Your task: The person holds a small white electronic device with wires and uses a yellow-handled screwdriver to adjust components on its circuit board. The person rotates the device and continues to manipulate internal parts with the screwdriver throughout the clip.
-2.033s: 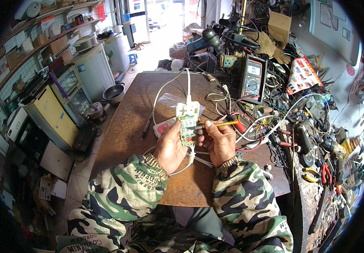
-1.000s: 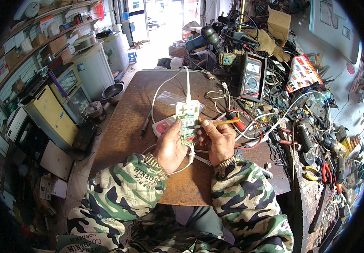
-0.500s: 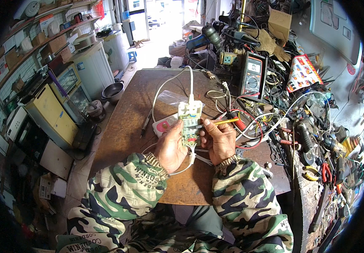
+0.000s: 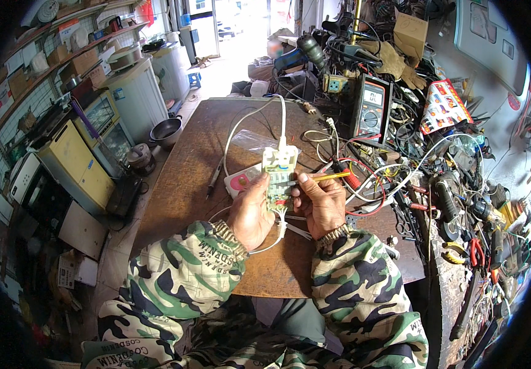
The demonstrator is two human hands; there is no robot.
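My left hand [image 4: 251,212] grips the left side of a small opened electrical device with a pale green circuit board [image 4: 279,182] in a whitish case. White cables leave its top and bottom ends. In my right hand [image 4: 319,203] is a thin yellow-handled tool, likely a screwdriver [image 4: 326,177], pinched between thumb and fingers. Its slim metal shaft points left over the board; whether the tip touches it I cannot tell. Behind my left hand, a white and pink power strip [image 4: 243,179] lies on the wooden table [image 4: 185,178].
A multimeter [image 4: 371,111] with a lit screen stands at the table's far right. Red and black leads, a red probe [image 4: 351,179] and white cords lie before it. Tools and cables crowd the right side, including pliers [image 4: 476,251]. A clear plastic bag [image 4: 250,142] lies beyond the device.
The whole view has shifted very slightly. Both hands keep their grips on the circuit board and the yellow-handled tool, with hardly any movement between them.
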